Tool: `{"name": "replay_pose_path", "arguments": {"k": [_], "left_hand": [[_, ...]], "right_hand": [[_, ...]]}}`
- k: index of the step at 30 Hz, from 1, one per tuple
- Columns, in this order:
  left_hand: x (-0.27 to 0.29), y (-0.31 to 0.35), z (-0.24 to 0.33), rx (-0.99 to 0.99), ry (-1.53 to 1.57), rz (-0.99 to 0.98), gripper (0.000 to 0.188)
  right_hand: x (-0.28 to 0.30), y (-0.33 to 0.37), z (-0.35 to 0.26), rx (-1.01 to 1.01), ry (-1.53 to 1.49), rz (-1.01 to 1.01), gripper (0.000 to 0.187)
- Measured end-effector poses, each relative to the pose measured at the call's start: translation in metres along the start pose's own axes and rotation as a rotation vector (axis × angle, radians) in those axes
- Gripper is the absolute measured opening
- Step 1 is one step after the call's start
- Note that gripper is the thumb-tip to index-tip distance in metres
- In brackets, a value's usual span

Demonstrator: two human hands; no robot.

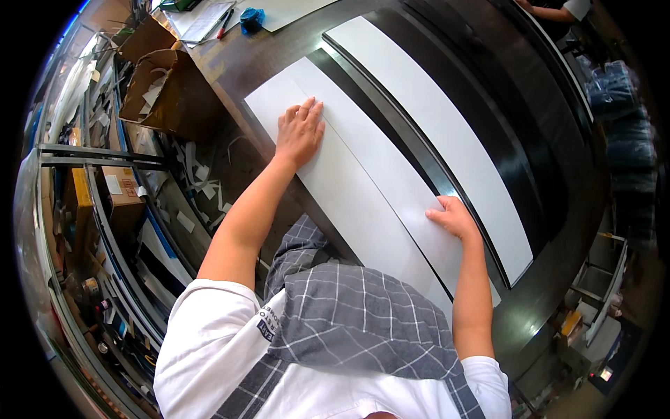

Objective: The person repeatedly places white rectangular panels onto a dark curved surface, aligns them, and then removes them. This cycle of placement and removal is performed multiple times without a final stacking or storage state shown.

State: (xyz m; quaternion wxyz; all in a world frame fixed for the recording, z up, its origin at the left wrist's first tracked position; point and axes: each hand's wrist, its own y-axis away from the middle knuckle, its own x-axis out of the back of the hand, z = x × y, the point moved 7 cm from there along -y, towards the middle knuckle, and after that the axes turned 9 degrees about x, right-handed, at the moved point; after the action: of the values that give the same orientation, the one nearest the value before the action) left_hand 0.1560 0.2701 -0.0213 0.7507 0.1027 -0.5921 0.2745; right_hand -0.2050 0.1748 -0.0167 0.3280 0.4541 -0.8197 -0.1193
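Several metal rails (139, 258) run up the far left in a rack, with a brown carton (122, 192) among them. Open cardboard box (174, 105) further up, pale scraps inside; more paper scraps (202, 173) lie on the floor beside the rack. Next right, the dark bench (234, 61): papers (199, 22), a red marker (225, 25) and a small blue item (252, 21) at its top end.

Left hand (300, 133) is palm down on the left white panel (349, 202), laid out flat and not closed on anything, fingertips at the seam with the middle white panel (384, 164). Seam is a thin line at the far end, a dark slit nearer the body. Both panels lie on the bench, slanting from upper left to lower right. Can't tell if one overlaps the other.

Right hand (455, 216) is at the right edge of the middle panel, thumb on its face, other fingers bent; undersides hidden, so can't tell if it's clamped.

Right of that, a dark strip, then the right white panel (433, 105), long and apart from the other two. Broad dark sheets (499, 91) beyond. Another person's hand (525, 5) shows at the upper right, wrapped bluish bundles (614, 94) below it, metal frame (601, 276) lower down.
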Motion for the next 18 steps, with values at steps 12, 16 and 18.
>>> {"name": "replay_pose_path", "arguments": {"k": [12, 16, 18], "left_hand": [[-0.002, -0.0008, 0.0012, 0.014, 0.001, -0.021, 0.047], [-0.0022, -0.0005, 0.0005, 0.013, -0.011, -0.017, 0.046], [-0.0019, -0.0003, 0.0003, 0.013, -0.003, -0.013, 0.046]], "right_hand": [[0.0024, 0.001, -0.0034, -0.044, 0.049, -0.004, 0.024], [0.0013, 0.0002, -0.004, -0.032, 0.043, 0.007, 0.023], [0.0013, -0.0004, -0.0032, -0.014, 0.046, 0.017, 0.022]]}}
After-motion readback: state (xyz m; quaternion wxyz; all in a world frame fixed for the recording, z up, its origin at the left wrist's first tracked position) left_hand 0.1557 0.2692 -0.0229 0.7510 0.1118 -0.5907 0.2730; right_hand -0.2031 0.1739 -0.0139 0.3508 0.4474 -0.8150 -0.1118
